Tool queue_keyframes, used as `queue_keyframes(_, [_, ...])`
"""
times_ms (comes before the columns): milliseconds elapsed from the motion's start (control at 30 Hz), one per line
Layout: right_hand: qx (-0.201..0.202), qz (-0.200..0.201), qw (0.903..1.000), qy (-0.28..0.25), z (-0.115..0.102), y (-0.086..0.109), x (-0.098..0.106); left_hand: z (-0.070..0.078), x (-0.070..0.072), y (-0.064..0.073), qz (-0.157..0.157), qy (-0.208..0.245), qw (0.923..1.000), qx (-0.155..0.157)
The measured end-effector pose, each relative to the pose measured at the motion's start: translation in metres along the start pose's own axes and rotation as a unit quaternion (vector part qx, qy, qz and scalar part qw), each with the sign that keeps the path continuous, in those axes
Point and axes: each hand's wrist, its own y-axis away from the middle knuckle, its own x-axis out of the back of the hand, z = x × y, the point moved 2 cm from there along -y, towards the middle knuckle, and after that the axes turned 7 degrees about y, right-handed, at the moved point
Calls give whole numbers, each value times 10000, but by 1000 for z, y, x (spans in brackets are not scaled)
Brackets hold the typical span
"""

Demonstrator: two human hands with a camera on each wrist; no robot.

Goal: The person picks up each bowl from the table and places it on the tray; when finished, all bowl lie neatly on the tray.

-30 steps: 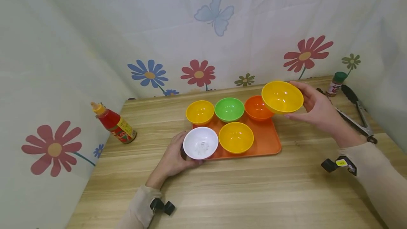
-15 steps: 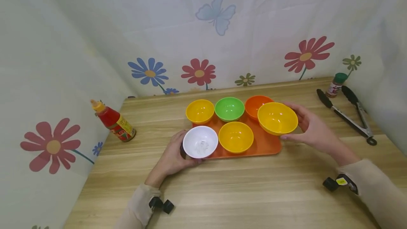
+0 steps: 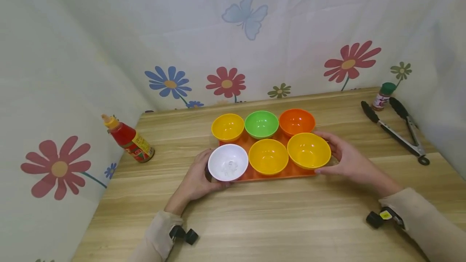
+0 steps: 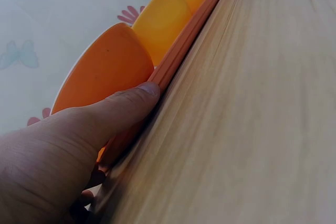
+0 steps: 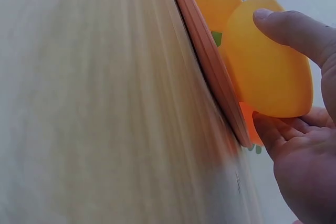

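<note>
My left hand [image 3: 196,179] grips the near left corner of the orange tray [image 3: 269,178], its thumb along the front edge in the left wrist view. Close above that hand stands a bowl, white inside [image 3: 228,161] and orange outside [image 4: 107,69]. My right hand [image 3: 347,161] holds a yellow bowl [image 3: 309,151] between thumb and fingers, over the front right of the tray, slightly tilted in the right wrist view. Beside it sits another yellow bowl [image 3: 268,157]. Behind them stand a yellow bowl [image 3: 228,127], a green bowl [image 3: 261,124] and an orange bowl [image 3: 297,122].
A red sauce bottle [image 3: 132,140] with a yellow cap stands at the left. At the far right lie black-tipped tongs [image 3: 397,134] by a green-lidded spice jar [image 3: 383,96]. A flower-printed curtain [image 3: 196,31] borders the wooden table [image 3: 255,221].
My right hand has brought the yellow bowl down and left, from beside the orange bowl to the tray's front right. The left hand stays at the tray's corner.
</note>
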Motion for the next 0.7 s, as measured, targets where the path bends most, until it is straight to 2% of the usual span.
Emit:
queue_keyframes(433, [-126, -84, 9999, 43, 1, 2, -2, -2, 0, -1, 10, 34, 10000, 23])
queue_keyframes(700, [-11, -119, 9998, 168, 3, 2, -4, -1, 0, -2, 39, 208, 9998, -65])
